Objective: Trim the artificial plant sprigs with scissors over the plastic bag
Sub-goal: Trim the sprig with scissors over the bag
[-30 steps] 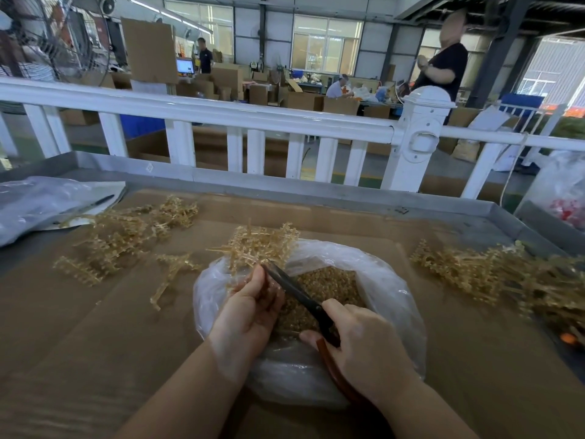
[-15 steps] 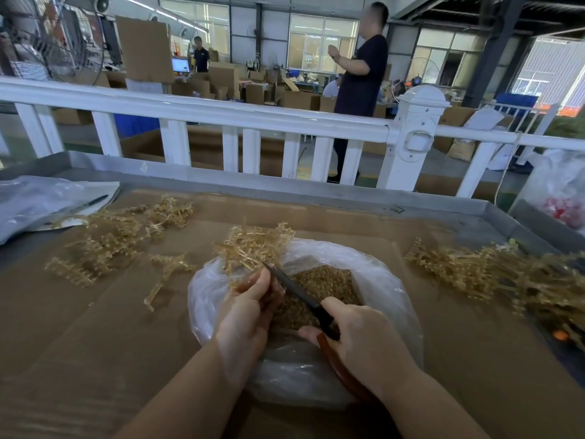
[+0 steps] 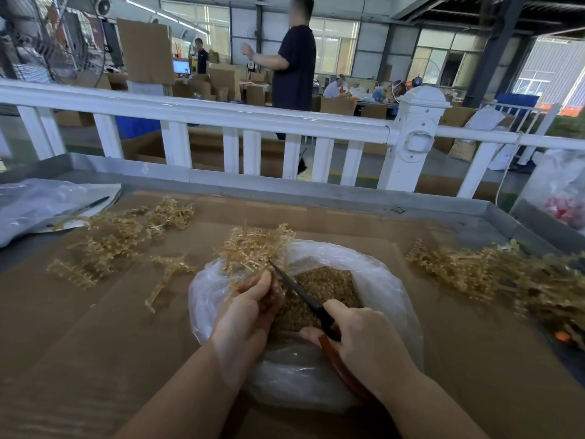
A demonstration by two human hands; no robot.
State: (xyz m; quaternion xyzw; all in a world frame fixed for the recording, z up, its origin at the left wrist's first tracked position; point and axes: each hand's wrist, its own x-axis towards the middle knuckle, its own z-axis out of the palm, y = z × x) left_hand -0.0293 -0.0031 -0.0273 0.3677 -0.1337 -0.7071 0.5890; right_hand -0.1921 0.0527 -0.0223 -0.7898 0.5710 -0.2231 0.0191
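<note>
Many clippings already fill the plastic bag [image 3: 392, 289], over which the left hand [image 3: 250, 308] pinches a sprig [image 3: 253, 248] and the right hand [image 3: 364, 340] grips scissors [image 3: 300, 291], with heaps [image 3: 493, 274] apparently left.

Head cam, looks fwd/down (close over hands [image 3: 316, 321]).

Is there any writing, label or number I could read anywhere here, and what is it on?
No text can be read.
Monitor screen at the back: lit, content too blurred to read.
Small diamond sticker on the metal table rim: too small to read.
Yellow and red signs on the far wall: too blurred to read.
Scissors, plastic bag, cardboard sheet: no marking visible.
</note>
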